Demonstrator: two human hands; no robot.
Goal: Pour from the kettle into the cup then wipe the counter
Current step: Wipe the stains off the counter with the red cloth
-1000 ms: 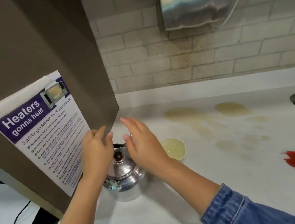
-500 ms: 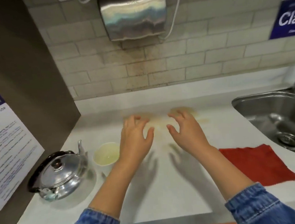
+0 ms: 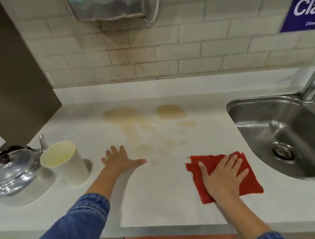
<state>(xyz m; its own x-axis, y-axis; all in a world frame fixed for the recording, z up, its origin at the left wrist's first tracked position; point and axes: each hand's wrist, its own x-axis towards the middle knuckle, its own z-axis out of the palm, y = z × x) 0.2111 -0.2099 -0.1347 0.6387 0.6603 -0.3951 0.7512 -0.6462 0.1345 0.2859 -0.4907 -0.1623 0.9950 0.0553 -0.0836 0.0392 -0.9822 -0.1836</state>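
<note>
Cloth (image 3: 247,178) under flat open right hand (image 3: 221,178); left hand (image 3: 119,160) open, empty

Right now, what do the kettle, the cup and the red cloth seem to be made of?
Kettle: polished metal, probably steel; it reflects like a mirror.
Cup: matte off-white, plastic or paper; the look leaves it open.
Red cloth: soft fabric with frayed, creased edges, lying flat under the right hand.

The one view (head-worn, wide-angle) looks forward and steeply down from close above the surface (image 3: 160,205), facing the tiled wall (image 3: 184,46) behind it.
</note>
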